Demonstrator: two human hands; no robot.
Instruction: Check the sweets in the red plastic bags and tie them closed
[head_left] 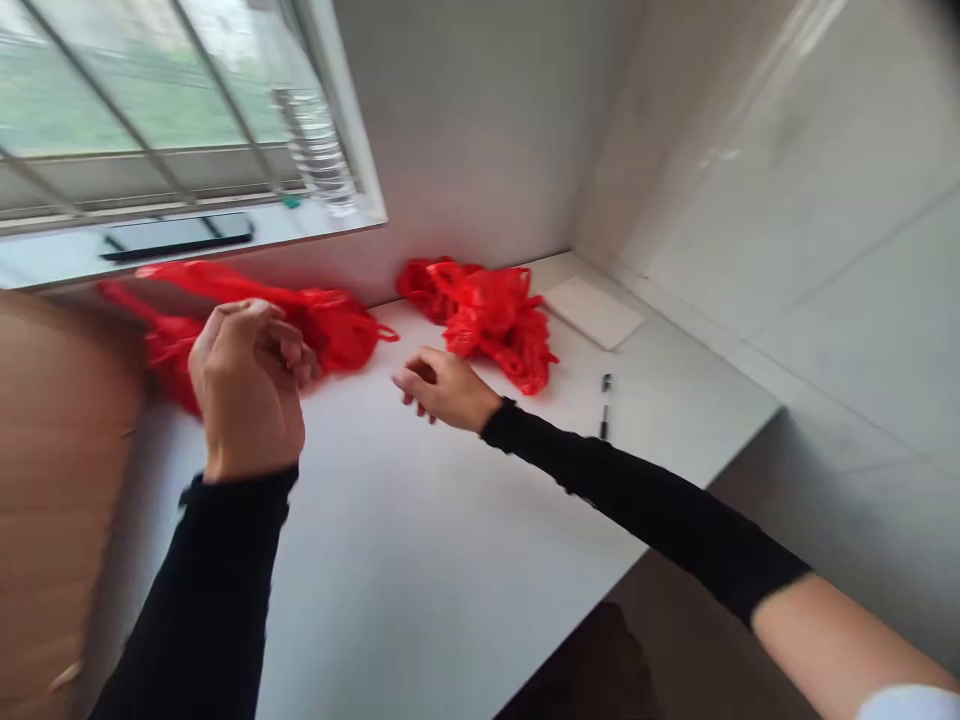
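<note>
A blurred red plastic bag (337, 325) spreads behind and on both sides of my left hand (251, 385). That hand's fingers are curled closed around part of the bag, and one strip trails up to the left. My right hand (446, 387) is over the white table (420, 540), its fingers curled with a gap between thumb and forefinger and nothing visible between them. Beyond it, against the wall, lies a crumpled heap of red plastic bags (499, 315).
On the window sill (300, 222) are a clear plastic bottle (319, 150) and a dark flat object (176, 238). A white flat box (594, 311) lies near the corner, a black pen (604, 421) in front. Brown cardboard (60, 480) stands at the left.
</note>
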